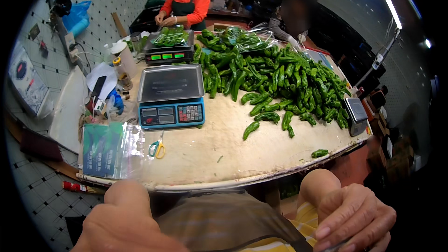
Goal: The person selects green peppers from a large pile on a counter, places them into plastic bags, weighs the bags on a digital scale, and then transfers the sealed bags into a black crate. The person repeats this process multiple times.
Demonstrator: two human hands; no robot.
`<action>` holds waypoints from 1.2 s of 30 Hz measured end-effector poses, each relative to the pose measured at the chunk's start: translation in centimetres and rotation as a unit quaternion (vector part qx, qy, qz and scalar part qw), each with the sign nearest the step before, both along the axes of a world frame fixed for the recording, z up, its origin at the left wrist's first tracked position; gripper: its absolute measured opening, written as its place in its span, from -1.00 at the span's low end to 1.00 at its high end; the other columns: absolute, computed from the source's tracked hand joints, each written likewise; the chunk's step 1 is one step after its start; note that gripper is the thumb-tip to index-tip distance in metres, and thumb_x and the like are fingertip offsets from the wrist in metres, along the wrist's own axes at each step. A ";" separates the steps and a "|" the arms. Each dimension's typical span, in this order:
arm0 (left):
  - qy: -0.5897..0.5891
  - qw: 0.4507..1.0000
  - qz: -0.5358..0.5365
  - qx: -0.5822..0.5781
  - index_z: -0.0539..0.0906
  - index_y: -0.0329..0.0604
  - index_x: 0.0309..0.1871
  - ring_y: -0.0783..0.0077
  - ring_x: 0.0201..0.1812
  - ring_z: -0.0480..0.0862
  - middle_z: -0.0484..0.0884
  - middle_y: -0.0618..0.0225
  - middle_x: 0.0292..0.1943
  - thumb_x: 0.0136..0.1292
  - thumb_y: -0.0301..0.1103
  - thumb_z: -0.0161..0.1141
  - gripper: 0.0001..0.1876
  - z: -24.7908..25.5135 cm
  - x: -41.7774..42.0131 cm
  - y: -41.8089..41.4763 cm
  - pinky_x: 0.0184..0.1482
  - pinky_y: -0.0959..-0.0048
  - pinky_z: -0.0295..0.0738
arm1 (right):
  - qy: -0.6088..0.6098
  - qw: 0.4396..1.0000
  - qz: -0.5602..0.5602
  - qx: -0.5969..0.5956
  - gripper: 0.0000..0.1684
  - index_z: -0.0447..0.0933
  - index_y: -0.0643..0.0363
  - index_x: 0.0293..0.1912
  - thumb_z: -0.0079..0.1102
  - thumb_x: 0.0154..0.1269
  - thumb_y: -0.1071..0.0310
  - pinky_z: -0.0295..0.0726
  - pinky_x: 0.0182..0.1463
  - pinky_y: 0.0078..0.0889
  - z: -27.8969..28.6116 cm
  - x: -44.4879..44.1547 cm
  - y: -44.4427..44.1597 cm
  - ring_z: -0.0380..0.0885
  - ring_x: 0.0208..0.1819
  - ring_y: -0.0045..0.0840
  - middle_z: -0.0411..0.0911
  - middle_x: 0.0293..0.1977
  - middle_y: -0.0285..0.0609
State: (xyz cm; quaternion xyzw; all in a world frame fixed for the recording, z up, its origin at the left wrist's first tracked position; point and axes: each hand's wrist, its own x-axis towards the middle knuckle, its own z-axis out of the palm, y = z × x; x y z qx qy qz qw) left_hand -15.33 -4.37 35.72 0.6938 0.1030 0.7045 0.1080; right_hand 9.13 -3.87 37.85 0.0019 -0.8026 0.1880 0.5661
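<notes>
Close to the camera at the lower left, my left hand (127, 217) is seen from its back, its fingers hidden. My right hand (355, 213) is at the lower right with bent fingers; a sliver of something greyish shows under the fingertips, too little to name. Both are on my side of the table's front edge. Across the worktable (210, 157) spreads a large heap of green peppers (280, 77). A blue weighing scale (171, 112) with a bare metal pan stands left of it. Scissors (157, 148) with green and yellow handles lie beside clear plastic bags (131, 150) and printed green-blue packaging (101, 150).
A second scale (169, 54) carries bagged peppers (170, 36). A small scale (356, 115) sits at the right edge. Opposite works a person in an orange top (201, 3); another person's gloved hand (293, 41) is near the heap. A phone (99, 85) and jars clutter the left.
</notes>
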 end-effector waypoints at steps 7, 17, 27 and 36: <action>0.033 0.985 -0.167 0.003 0.51 -0.11 -0.05 0.38 -0.45 0.64 0.46 0.32 -0.20 0.36 -0.43 0.20 -0.85 1.0 -1.7 1.3 -0.58 0.50 0.58 | 0.031 0.999 0.042 -0.016 -0.53 0.46 0.14 0.22 0.25 0.33 0.55 0.83 -0.07 -0.29 0.5 0.9 -0.6 0.65 -0.16 -0.42 0.36 0.02 -0.19; -0.055 0.989 -0.111 0.085 0.41 -0.02 0.23 0.27 -0.25 0.62 0.40 0.24 0.00 0.48 -0.07 0.10 -0.61 -0.3 7.7 4.9 -0.21 0.33 0.65 | 0.186 0.974 -0.100 0.079 -0.70 0.40 0.18 0.11 0.13 0.46 0.33 0.71 0.00 0.08 0.3 10.6 4.6 0.63 -0.05 -0.19 0.46 0.03 0.03; 0.148 0.961 -0.015 -0.232 0.55 -0.22 0.15 0.45 -0.11 0.59 0.59 0.29 -0.13 0.49 -0.17 0.14 -0.65 -9.3 33.5 29.9 -0.03 0.43 0.50 | 0.009 0.862 -0.461 -0.212 -0.62 0.52 0.22 -0.10 0.11 0.52 0.05 0.48 -0.19 -0.52 -9.2 44.8 33.7 0.46 -0.33 -0.61 0.54 -0.32 -0.31; 0.368 0.835 0.022 -0.409 0.45 -0.11 0.39 0.07 0.19 0.56 0.55 0.00 0.17 0.35 0.10 0.22 -0.33 -21.0 45.8 49.3 0.25 0.21 0.44 | -0.274 0.679 -0.563 -0.383 -0.07 0.56 0.33 0.13 0.13 0.23 -0.41 0.54 0.19 -0.16 -21.1 62.6 50.7 0.60 0.09 -0.11 0.64 0.02 0.10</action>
